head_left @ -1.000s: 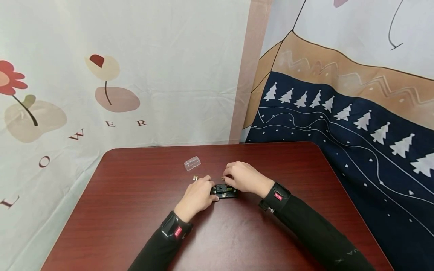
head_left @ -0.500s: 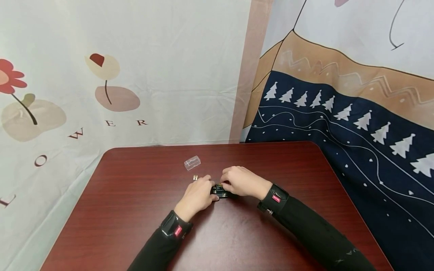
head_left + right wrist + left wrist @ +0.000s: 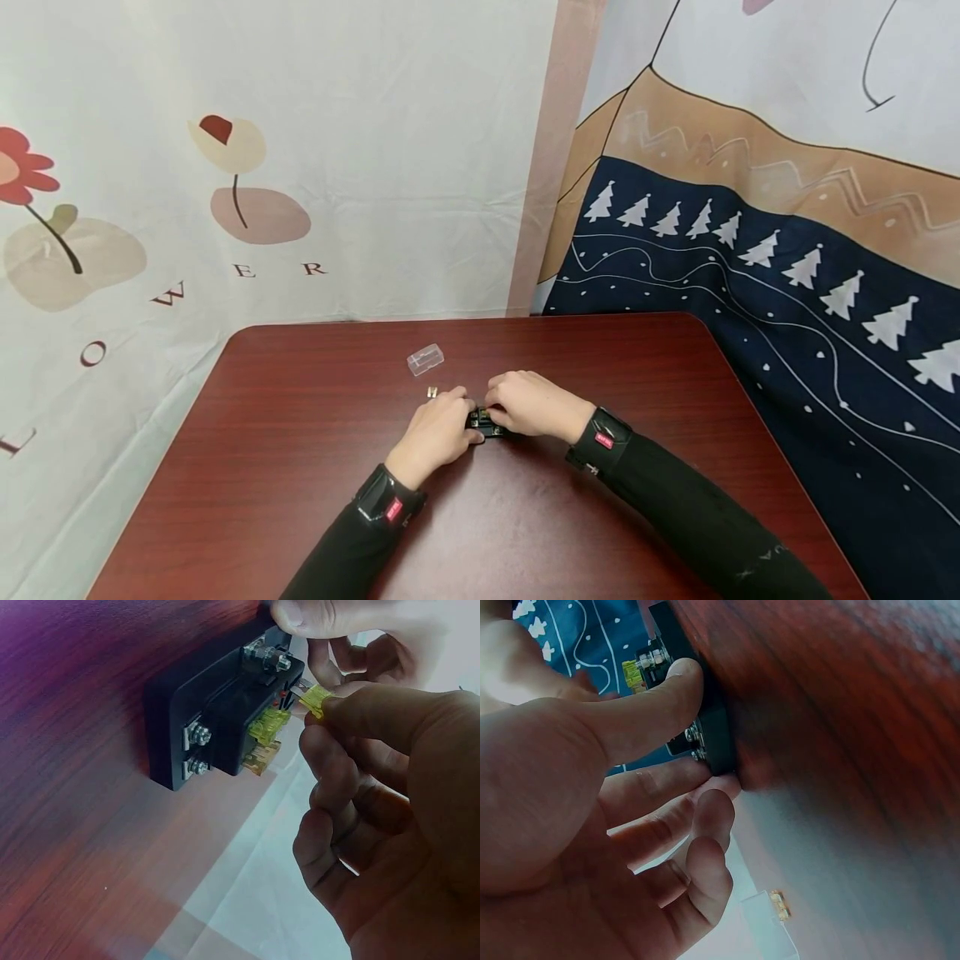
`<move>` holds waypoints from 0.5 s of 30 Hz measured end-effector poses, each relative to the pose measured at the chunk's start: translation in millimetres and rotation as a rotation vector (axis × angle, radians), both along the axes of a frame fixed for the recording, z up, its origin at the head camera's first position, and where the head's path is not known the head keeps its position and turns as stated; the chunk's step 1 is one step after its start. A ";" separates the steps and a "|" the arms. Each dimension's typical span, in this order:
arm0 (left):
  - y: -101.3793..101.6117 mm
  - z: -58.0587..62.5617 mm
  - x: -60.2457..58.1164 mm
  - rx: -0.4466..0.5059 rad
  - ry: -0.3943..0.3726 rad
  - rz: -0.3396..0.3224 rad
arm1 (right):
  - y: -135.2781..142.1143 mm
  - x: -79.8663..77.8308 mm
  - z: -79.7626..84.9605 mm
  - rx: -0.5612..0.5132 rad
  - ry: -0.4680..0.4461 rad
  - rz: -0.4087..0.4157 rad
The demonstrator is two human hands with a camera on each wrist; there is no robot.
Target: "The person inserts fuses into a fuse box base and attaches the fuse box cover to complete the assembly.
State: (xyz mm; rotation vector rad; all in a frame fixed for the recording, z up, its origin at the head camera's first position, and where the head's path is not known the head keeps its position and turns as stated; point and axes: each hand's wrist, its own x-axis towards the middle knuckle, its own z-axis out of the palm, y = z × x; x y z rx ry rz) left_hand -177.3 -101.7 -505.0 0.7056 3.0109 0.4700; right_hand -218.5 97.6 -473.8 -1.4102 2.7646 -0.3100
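Observation:
A black fuse box (image 3: pixel 217 697) with metal terminal screws rests on the table. My left hand (image 3: pixel 438 433) grips its left end, the thumb on the near side and fingers at the far side. With thumb and forefinger, my right hand (image 3: pixel 536 404) pinches a yellow blade fuse (image 3: pixel 315 699). That fuse's metal prongs point at the box's top in the right wrist view; whether they touch a slot, I cannot tell. Beside it, another yellow fuse (image 3: pixel 268 726) and an amber fuse (image 3: pixel 261 759) sit in the box. Part of the box is hidden by the hands in the head view.
A clear plastic cover (image 3: pixel 426 360) lies on the table behind my left hand. Between it and that hand lies a small amber fuse (image 3: pixel 432 392). The dark red table (image 3: pixel 300 467) ends at printed curtains at the back.
My right hand has come down and slightly left, bringing the yellow fuse from behind the fuse box to its top. My left hand has kept its place on the box.

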 end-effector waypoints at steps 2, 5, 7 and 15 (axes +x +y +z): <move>0.2 0.7 0.4 -0.005 -0.003 0.004 | -0.1 -0.1 -1.8 0.004 0.003 0.002; 0.7 2.0 1.0 -0.007 -0.006 0.007 | -0.3 -0.3 -4.4 0.012 0.014 0.003; 1.0 2.9 1.4 -0.007 -0.007 0.010 | -0.6 -0.5 -5.8 0.015 0.023 0.002; 1.3 2.8 2.4 0.013 0.005 0.012 | -2.9 2.8 -4.7 0.015 0.020 0.020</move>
